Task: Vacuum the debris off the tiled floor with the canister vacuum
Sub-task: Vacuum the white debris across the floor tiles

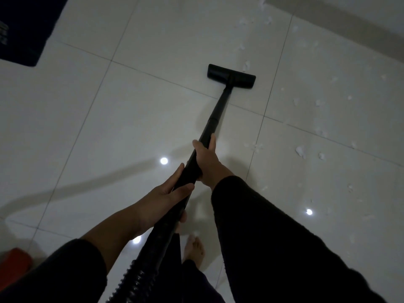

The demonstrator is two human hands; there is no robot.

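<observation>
The ribbed hose [135, 278] ran off the bottom edge, so we never saw the canister. A red object [16, 262] and a dark mat [26, 27] were cut by the left edge. The farthest white scraps [262, 2] were too blurred to identify.

A dark blue mat [26, 29] lies far to my upper left, an orange-red object [15, 262] sits at the lower-left edge.

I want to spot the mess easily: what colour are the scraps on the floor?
White scraps, pale against the off-white tiles; the head view shows them.
</observation>
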